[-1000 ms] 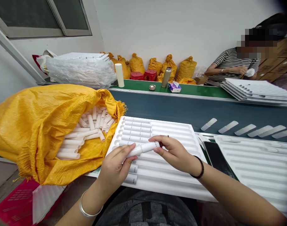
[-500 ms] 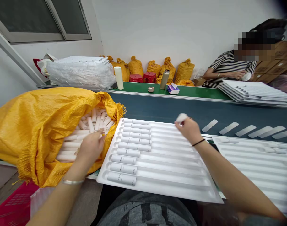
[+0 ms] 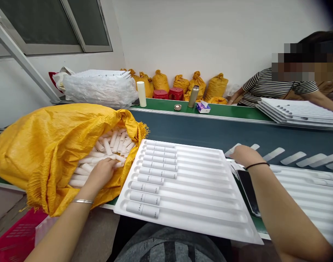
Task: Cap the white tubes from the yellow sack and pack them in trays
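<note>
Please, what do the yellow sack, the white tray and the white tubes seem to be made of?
The yellow sack looks like woven plastic fabric: slightly shiny, crinkled, with a frayed edge. The white tray seems moulded foam or thin plastic, matt, with pressed grooves; I cannot tell which. The white tubes look like smooth matt plastic or card, rigid and uniform.

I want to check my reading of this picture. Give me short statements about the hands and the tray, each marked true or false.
The left hand is in the yellow sack, on white tubes. True.
The right hand lies on the tray. False: it is past the tray's far right corner.
Every tray slot is full end to end. False: the tray's tubes fill only the left ends.
A dark phone lies right of the tray. True.
</note>
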`<move>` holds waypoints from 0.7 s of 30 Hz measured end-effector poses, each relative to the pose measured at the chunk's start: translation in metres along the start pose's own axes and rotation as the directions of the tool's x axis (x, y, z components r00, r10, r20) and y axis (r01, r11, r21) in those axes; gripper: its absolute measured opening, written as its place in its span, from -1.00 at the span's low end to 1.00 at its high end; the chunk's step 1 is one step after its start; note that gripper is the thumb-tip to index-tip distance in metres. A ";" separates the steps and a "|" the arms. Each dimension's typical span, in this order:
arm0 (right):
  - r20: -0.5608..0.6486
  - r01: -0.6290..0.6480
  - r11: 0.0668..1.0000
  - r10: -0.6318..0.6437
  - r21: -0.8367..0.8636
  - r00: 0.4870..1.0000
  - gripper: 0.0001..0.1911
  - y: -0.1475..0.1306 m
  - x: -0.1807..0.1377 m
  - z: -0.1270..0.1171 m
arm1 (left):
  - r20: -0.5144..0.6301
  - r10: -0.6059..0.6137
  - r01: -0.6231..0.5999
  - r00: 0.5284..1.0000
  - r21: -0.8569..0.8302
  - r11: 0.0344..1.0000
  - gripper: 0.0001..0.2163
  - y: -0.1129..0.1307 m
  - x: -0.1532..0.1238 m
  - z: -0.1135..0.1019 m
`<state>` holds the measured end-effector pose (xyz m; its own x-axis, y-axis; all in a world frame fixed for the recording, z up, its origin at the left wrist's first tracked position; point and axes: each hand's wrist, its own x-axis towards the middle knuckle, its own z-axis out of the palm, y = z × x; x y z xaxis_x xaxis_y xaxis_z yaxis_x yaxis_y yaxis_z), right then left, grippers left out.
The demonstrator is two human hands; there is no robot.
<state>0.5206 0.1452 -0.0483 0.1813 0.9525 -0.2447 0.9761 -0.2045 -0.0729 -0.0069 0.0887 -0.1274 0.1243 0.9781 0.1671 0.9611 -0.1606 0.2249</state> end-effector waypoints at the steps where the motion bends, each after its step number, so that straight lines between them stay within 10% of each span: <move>1: -0.007 0.078 0.997 -0.077 0.014 0.997 -0.82 -0.016 -0.012 0.001 | -0.032 0.010 -0.011 0.999 -0.030 0.999 -0.72 0.008 -0.001 -0.002; 4: -0.020 0.432 0.894 -0.433 0.120 0.901 -0.69 -0.075 -0.050 0.023 | -0.141 0.038 -0.054 0.989 -0.111 0.992 -0.69 0.043 -0.004 -0.013; 8: -0.068 0.773 0.619 -0.773 0.135 0.631 -0.75 -0.140 -0.081 0.066 | -0.277 0.121 -0.202 0.953 -0.289 0.936 -0.76 0.094 -0.012 -0.026; 15: -0.176 0.727 0.680 -0.708 0.092 0.684 -0.80 -0.154 -0.091 0.062 | -0.299 0.081 -0.253 0.951 -0.600 0.759 -0.78 0.123 -0.031 -0.032; 18: -0.237 0.689 0.616 -0.655 0.383 0.717 -0.81 -0.149 -0.100 0.049 | -0.221 -0.129 -0.155 0.967 -0.907 0.391 -0.74 0.131 -0.036 -0.031; 21: -0.191 0.512 0.294 -0.691 0.807 0.697 -0.81 -0.147 -0.110 0.044 | -0.099 -0.240 -0.103 0.966 -0.995 -0.007 -0.64 0.144 -0.037 -0.030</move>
<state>0.3523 0.0608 -0.0528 -0.5249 0.8487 0.0645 0.2830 0.2455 -0.9272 0.1191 0.0257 -0.0724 -0.1354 0.9700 0.2020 -0.2655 -0.2319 0.9358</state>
